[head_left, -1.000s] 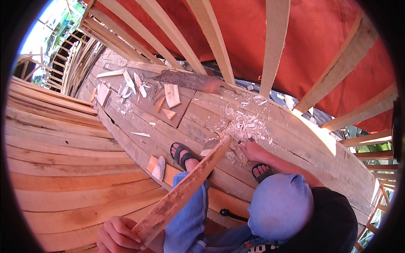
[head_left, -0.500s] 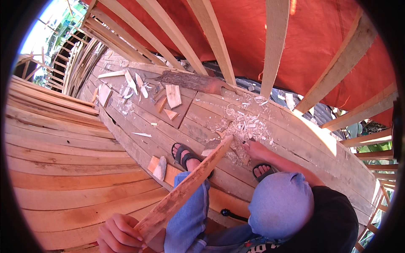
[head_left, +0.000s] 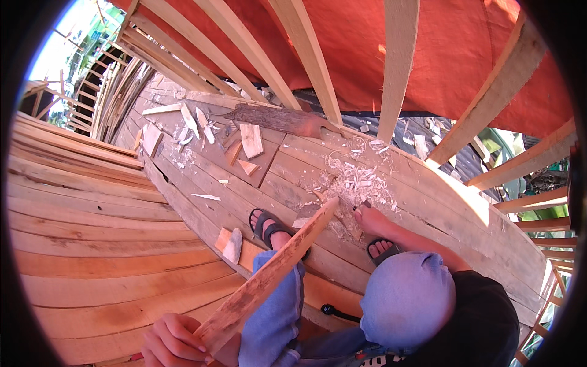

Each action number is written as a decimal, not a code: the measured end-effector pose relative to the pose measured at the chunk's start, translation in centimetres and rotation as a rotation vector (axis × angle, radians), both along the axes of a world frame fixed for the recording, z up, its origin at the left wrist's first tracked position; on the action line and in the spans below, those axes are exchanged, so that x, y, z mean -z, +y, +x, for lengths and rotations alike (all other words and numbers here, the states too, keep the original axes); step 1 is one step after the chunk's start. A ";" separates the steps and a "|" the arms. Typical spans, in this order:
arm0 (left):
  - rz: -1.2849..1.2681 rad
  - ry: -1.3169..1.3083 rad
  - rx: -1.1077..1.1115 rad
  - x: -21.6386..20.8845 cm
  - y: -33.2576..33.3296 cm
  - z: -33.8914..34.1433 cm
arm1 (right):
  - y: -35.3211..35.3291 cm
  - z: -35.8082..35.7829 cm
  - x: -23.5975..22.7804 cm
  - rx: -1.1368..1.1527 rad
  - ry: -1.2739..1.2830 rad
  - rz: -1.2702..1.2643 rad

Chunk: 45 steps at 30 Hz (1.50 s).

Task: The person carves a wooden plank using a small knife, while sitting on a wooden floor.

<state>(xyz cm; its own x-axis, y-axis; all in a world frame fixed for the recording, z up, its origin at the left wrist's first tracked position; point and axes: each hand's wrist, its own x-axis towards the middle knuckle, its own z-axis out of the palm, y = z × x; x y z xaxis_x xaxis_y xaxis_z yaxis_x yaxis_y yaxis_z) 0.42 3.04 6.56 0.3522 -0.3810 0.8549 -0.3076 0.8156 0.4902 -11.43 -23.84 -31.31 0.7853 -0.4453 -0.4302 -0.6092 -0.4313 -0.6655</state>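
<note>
My left hand [head_left: 174, 340] is closed round the near end of a long, rough-faced wooden plank [head_left: 269, 275]. The plank slants up and away to the right, crossing in front of my left leg, and its far end lies over the floor close to the wood shavings [head_left: 361, 183]. Just right of that far end is my right hand [head_left: 369, 219], low over the boards with its fingers curled. A small dark bit shows at those fingers; what they hold is mostly hidden and I cannot make it out.
Wood offcuts [head_left: 251, 140] and a bark-covered slab [head_left: 275, 118] lie on the curved plank floor [head_left: 428, 202]. Upright ribs [head_left: 400, 67] stand along the far side before a red sheet [head_left: 458, 55]. Stacked planks [head_left: 104, 232] rise at left. My sandalled feet flank the plank's far end.
The plank and my left hand stay almost still. My right hand has shifted slightly at the plank's far end. The red sheet's lower edge has lifted at right, baring more dark corrugated sheeting.
</note>
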 end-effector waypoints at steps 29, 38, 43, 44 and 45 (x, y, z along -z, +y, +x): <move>0.106 -0.145 0.371 -0.6 -2.2 0.4 | -3.5 1.4 -2.0 -0.181 0.124 0.070; 0.033 -0.094 0.406 -0.7 -3.6 -0.5 | -4.6 1.1 -1.8 -0.235 0.161 -0.044; 0.006 -0.109 0.441 -0.7 -4.0 -0.7 | -4.5 1.2 -2.2 -0.229 0.131 0.040; 0.002 -0.113 0.438 -0.6 -4.0 -0.6 | -4.5 1.2 -2.1 -0.237 0.168 0.002; -0.008 -0.124 0.443 -0.6 -4.1 -0.6 | -4.8 1.3 -2.1 -0.235 0.201 -0.043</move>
<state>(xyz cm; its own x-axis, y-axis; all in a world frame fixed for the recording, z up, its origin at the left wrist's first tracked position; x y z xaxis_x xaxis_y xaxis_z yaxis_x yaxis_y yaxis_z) -0.15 -1.03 7.14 0.0518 -0.4648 0.8839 0.0161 0.8854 0.4646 -10.10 -28.63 -29.19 0.7704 -0.2825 -0.5716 -0.6065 -0.6015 -0.5200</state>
